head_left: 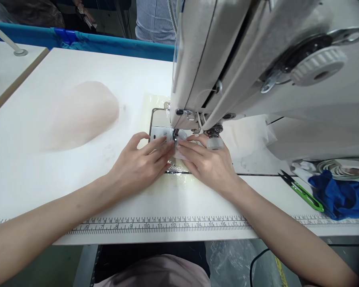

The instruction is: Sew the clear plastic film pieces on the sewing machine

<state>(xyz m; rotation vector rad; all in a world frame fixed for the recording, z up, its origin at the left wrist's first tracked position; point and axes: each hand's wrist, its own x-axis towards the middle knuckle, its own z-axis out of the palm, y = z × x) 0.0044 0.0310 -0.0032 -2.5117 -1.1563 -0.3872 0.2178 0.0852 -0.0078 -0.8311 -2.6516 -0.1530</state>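
Note:
Both hands work close to the needle of a white sewing machine (206, 59). My left hand (140, 161) lies over the metal needle plate (160, 131), its fingers bent together and the tips at a small piece of sheer pale fabric (181, 154). Its thumb is hidden under the hand. From the other side my right hand (209, 161) has its fingers closed on the same fabric, just right of the presser foot (175, 134). Part of the fabric is covered by the fingers and the machine head.
A sheer peach fabric piece (89, 113) lies on the white table (62, 179) at left. Green thread snips (302, 193) and a blue cloth (341, 195) lie at right. A printed ruler (155, 226) runs along the front edge. Beyond the blue fabric trough (122, 46) is a person in stripes (155, 20).

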